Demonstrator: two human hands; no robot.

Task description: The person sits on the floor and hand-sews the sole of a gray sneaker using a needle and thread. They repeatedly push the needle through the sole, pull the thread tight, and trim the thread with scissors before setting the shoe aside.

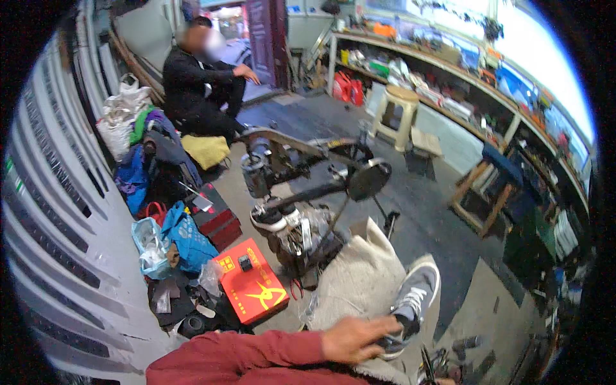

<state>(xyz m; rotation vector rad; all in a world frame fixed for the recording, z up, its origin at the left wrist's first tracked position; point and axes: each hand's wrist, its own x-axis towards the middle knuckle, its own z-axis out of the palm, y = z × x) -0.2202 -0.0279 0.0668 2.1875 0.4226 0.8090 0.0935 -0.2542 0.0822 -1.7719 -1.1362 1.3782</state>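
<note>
A grey sneaker (412, 301) with white laces and a white sole lies tilted on a beige cloth (359, 273) spread in front of me. My left hand (359, 338), in a dark red sleeve, reaches across to the sneaker's heel. Its fingers are closed on the dark collar around the opening; some fingertips are hidden there. Only a sliver of what seems to be my right hand (444, 382) shows at the lower edge, beside dark tools, its fingers out of sight. Beyond the cloth stands a sewing machine (308, 186) with a round black wheel.
An orange-red box (252, 282) carries a small black object. Bags, cloths and a blue pouch (186, 231) pile up at left. Another shoe (269, 218) lies below the machine. A person in black (199, 83) sits at the far left. Stools (396, 115) and a cluttered workbench (443, 64) line the right.
</note>
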